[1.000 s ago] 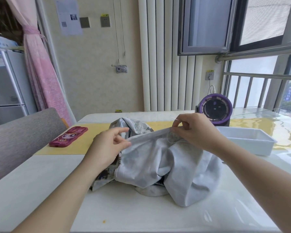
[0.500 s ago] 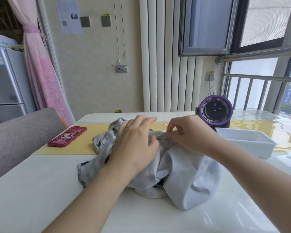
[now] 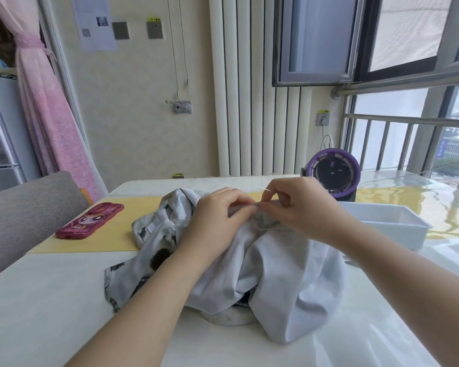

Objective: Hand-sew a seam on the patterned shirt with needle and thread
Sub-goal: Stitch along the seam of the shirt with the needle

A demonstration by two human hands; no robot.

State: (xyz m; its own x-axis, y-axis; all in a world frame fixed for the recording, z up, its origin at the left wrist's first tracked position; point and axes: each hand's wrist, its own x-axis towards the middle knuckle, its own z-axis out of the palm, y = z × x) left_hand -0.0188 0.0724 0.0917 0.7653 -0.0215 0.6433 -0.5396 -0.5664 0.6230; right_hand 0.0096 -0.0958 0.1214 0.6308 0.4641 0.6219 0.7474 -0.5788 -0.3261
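Head view, needle (image 3: 263, 189) pinched in right fingers (image 3: 275, 192)

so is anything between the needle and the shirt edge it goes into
Nothing visible: the right hand pinches the thin silver needle just above the bunched edge of the pale grey patterned shirt, which the left hand grips beside it.
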